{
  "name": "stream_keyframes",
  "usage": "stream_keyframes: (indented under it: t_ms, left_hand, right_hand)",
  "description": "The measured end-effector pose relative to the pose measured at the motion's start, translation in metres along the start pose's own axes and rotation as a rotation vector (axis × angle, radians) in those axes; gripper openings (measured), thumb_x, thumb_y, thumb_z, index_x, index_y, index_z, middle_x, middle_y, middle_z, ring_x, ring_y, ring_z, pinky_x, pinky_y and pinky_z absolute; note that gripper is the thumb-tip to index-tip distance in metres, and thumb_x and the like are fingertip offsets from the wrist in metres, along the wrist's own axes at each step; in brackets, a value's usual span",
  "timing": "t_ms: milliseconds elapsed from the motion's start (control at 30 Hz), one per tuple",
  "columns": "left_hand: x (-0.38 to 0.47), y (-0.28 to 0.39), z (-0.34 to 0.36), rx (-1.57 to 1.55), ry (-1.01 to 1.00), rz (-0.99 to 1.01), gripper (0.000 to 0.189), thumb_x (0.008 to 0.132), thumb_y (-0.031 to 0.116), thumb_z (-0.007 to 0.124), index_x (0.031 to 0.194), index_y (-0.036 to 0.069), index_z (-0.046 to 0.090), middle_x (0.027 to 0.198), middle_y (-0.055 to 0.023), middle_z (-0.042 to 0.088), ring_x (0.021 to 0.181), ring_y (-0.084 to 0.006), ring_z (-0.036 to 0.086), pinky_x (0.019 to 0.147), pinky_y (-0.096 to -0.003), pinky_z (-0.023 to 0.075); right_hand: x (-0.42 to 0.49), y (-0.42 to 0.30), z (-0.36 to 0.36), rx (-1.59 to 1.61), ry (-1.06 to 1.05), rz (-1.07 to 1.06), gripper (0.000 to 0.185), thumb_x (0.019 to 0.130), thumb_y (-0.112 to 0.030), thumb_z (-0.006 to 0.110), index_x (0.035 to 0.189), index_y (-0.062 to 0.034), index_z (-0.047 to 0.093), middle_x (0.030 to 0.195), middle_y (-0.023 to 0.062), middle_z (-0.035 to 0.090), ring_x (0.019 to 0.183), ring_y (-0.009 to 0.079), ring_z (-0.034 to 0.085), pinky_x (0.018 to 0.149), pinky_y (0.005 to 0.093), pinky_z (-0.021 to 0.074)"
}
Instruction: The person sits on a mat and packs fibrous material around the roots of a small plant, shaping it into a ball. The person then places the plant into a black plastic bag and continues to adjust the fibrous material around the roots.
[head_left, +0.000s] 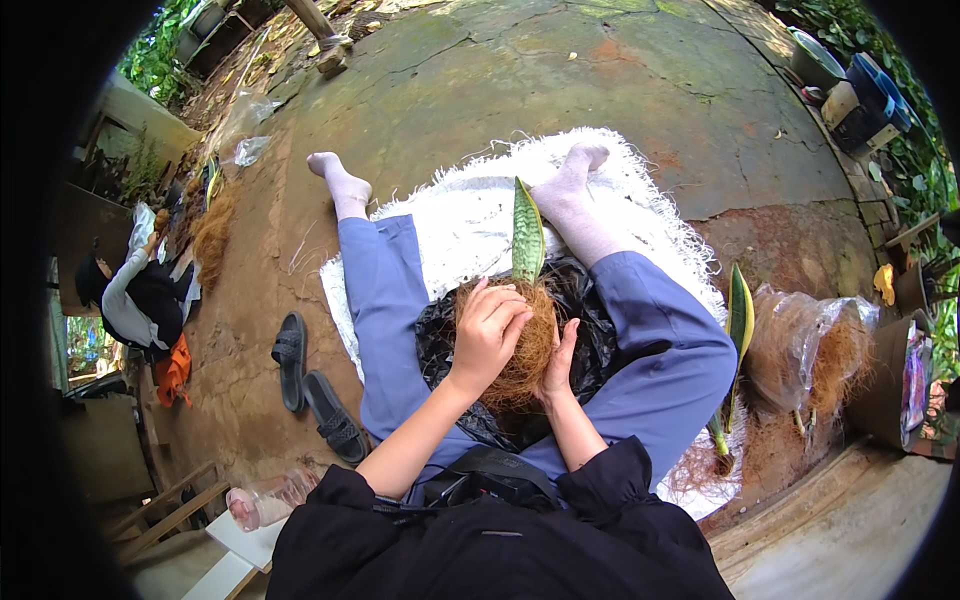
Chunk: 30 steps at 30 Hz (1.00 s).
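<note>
A ball of brown coconut fibre (523, 367) lies between my legs, over a black plastic bag (436, 330). From its far end a single green snake plant leaf (527, 232) points away from me. My left hand (489, 334) rests on the top left of the ball, fingers bent over the fibre. My right hand (559, 364) cups the ball's right side, palm inward, thumb up. Whether the fibre is tightly gripped by the left fingers is hard to see. The leaf's base is hidden in the fibre. A white woven sack (465, 247) is spread beneath.
To the right are another snake plant (739, 319) and a clear plastic bag of coconut fibre (780, 352). Black sandals (330, 420) lie left, near a clear plastic jar (274, 499). Another person (146, 300) sits at the far left beside a fibre heap (215, 232).
</note>
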<state>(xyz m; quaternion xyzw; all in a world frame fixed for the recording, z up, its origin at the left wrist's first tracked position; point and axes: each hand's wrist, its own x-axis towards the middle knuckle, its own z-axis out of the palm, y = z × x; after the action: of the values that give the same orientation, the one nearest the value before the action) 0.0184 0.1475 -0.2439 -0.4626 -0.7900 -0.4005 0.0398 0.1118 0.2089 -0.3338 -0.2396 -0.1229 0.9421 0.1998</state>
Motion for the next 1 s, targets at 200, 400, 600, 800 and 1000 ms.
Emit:
stream_keyframes:
  t_ms: [200, 400, 600, 800, 1000]
  left_hand:
    - [-0.008, -0.001, -0.026, -0.061, -0.039, -0.082, 0.04, 0.083, 0.019, 0.068, 0.12, 0.005, 0.061, 0.128, -0.0148, 0.054, 0.122, -0.0344, 0.05, 0.108, -0.0473, 0.0356]
    - [-0.038, -0.003, -0.047, 0.169, 0.027, 0.046, 0.073, 0.087, 0.047, 0.059, 0.144, 0.004, 0.04, 0.149, -0.022, 0.035, 0.138, -0.0402, 0.032, 0.115, -0.0567, 0.0182]
    - [-0.072, 0.008, -0.015, 0.296, -0.319, 0.253, 0.096, 0.085, 0.063, 0.056, 0.157, 0.016, 0.011, 0.157, -0.0309, 0.003, 0.145, -0.05, 0.004, 0.11, -0.0706, 0.0027]
    - [-0.063, 0.006, 0.005, 0.182, -0.361, -0.019, 0.099, 0.086, 0.064, 0.054, 0.157, 0.017, 0.004, 0.157, -0.0317, -0.007, 0.145, -0.0519, -0.007, 0.108, -0.0725, 0.0034]
    - [-0.04, -0.01, 0.019, -0.033, -0.184, -0.233, 0.1, 0.082, 0.054, 0.067, 0.15, -0.004, 0.022, 0.15, -0.0322, 0.028, 0.138, -0.0444, 0.032, 0.113, -0.0456, 0.0303]
  right_hand:
    - [-0.001, 0.001, 0.001, -0.025, 0.05, -0.004, 0.055, 0.103, -0.049, 0.035, 0.139, -0.0089, 0.046, 0.134, 0.0092, 0.054, 0.12, 0.0235, 0.053, 0.104, 0.0379, 0.0415]
    - [0.004, -0.005, -0.001, 0.058, 0.058, -0.057, 0.056, 0.102, -0.048, 0.033, 0.143, -0.0105, 0.043, 0.138, 0.0114, 0.053, 0.123, 0.0276, 0.054, 0.104, 0.045, 0.0444]
    - [0.001, -0.005, -0.004, 0.101, 0.027, -0.024, 0.063, 0.099, -0.056, 0.036, 0.141, -0.0088, 0.044, 0.137, 0.0131, 0.053, 0.122, 0.0298, 0.054, 0.105, 0.0443, 0.0425]
    - [-0.001, -0.005, -0.005, 0.081, 0.005, -0.044, 0.065, 0.098, -0.056, 0.038, 0.142, -0.0083, 0.043, 0.14, 0.0128, 0.051, 0.124, 0.0295, 0.053, 0.106, 0.0437, 0.0414]
    - [-0.001, -0.001, -0.003, -0.034, 0.025, -0.098, 0.058, 0.1, -0.049, 0.04, 0.142, -0.0086, 0.043, 0.139, 0.0121, 0.051, 0.124, 0.0284, 0.052, 0.108, 0.0428, 0.0401]
